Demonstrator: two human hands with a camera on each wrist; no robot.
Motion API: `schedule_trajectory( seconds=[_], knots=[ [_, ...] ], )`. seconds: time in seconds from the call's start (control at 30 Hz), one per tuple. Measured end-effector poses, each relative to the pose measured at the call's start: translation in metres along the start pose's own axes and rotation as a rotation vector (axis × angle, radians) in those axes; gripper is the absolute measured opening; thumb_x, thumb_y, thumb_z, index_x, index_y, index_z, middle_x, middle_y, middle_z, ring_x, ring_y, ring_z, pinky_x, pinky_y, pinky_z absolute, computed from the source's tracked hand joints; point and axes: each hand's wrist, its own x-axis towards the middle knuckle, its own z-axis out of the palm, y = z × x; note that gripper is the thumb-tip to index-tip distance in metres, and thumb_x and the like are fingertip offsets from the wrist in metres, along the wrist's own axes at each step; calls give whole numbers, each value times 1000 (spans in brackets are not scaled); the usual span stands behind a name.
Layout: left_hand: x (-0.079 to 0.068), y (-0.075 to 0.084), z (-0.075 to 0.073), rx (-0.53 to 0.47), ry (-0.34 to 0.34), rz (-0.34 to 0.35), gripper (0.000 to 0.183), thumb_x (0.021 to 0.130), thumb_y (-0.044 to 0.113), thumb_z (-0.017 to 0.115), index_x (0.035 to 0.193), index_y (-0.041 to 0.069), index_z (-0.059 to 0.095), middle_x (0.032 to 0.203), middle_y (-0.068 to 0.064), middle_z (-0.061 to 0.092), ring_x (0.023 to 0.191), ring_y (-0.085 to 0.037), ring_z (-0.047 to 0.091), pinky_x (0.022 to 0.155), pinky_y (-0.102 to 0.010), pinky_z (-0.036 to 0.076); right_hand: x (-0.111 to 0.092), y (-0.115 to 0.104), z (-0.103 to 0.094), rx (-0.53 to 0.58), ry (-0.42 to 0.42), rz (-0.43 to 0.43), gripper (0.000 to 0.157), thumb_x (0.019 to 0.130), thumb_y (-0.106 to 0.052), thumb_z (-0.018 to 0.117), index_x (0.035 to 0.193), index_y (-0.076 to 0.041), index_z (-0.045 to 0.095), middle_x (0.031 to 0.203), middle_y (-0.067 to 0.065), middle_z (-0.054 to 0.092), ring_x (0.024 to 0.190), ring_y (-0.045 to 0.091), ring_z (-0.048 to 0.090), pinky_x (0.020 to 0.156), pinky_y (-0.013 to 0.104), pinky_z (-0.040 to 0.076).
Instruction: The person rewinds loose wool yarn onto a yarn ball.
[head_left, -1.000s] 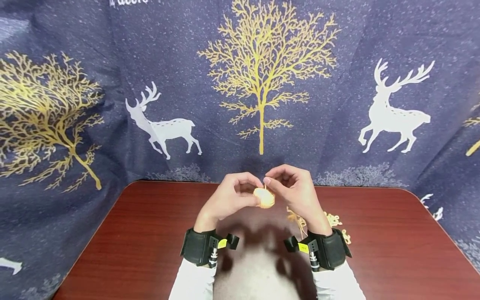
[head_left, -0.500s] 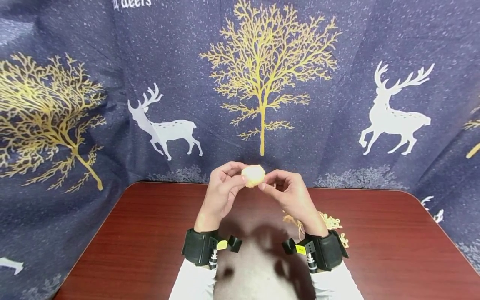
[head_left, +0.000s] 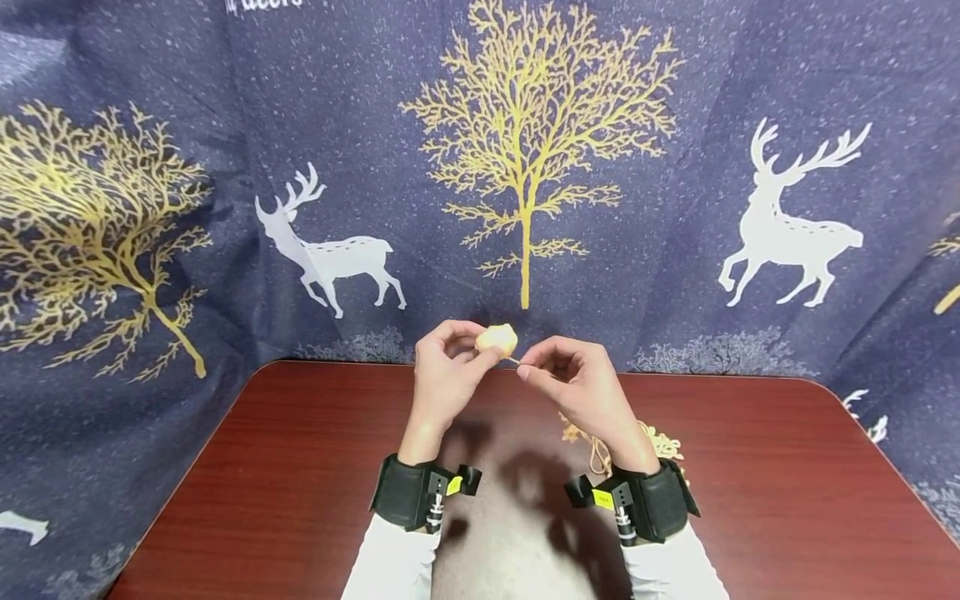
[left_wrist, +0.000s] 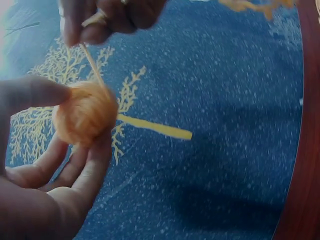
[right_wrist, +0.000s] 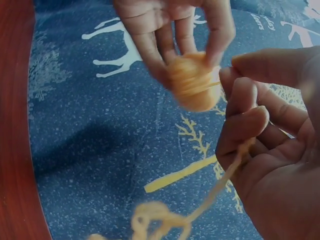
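A small ball of orange-yellow yarn (left_wrist: 86,116) is pinched between the thumb and fingers of my left hand (head_left: 444,371), above the far part of the table. From the ball a short, taut yarn strand (left_wrist: 93,64) runs to my right hand (head_left: 581,385), which pinches it between thumb and index finger. In the right wrist view the loose tail (right_wrist: 215,189) leaves the curled fingers of that hand and hangs down toward a looped tangle. The two hands are a short way apart.
Loose yarn (head_left: 660,442) lies in a tangled heap on the red-brown table (head_left: 300,467), partly hidden behind my right forearm. A dark blue cloth (head_left: 465,283) printed with trees and deer hangs behind the table. Black camera straps (head_left: 408,492) wrap both wrists.
Both hands first held the ball lower and nearer the middle. My left hand has raised it up and leftward, turning it, while the right hand kept the strand and shifted slightly.
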Motion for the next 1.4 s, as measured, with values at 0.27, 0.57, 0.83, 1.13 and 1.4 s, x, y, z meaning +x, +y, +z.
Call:
schedule_trajectory(
  seconds=[0.27, 0.57, 0.83, 1.13, 1.4],
  knots=[
    [-1, 0, -6, 146, -335, -33, 25, 76, -8, 74, 100, -6, 68, 96, -16, 70, 88, -21, 70, 81, -38, 61, 2, 1, -5, 73, 66, -59, 7, 87, 1, 75, 94, 1, 73, 81, 13, 71, 60, 12, 59, 51, 22, 48],
    [-3, 2, -12, -145, -689, 11, 29, 81, -7, 75, 107, -11, 64, 103, -14, 72, 97, -20, 70, 85, -37, 60, 2, 4, -9, 100, 73, -43, 7, 89, 0, 75, 95, 2, 73, 78, 9, 70, 58, 15, 60, 49, 24, 50],
    [-2, 5, -5, -562, -429, 39, 30, 81, -11, 64, 105, 6, 71, 106, -8, 71, 98, -19, 67, 79, -27, 59, 4, 6, -7, 100, 35, -23, 8, 89, 2, 74, 96, 4, 71, 82, 11, 70, 60, 12, 57, 50, 21, 47],
    [0, 6, 6, -475, -42, 5, 21, 82, -14, 65, 101, -5, 68, 97, -8, 71, 89, -16, 70, 77, -26, 60, 2, 3, -3, 50, 18, 5, 8, 89, -6, 77, 95, -1, 73, 81, 10, 69, 60, 12, 56, 47, 23, 45],
    [-1, -2, 13, -9, 44, 107, 25, 79, -6, 78, 102, -9, 67, 98, -18, 69, 87, -22, 69, 83, -33, 61, 1, 2, -3, 11, 5, 31, 7, 89, -8, 77, 93, -3, 74, 74, 9, 67, 54, 12, 53, 44, 23, 43]
  ],
)
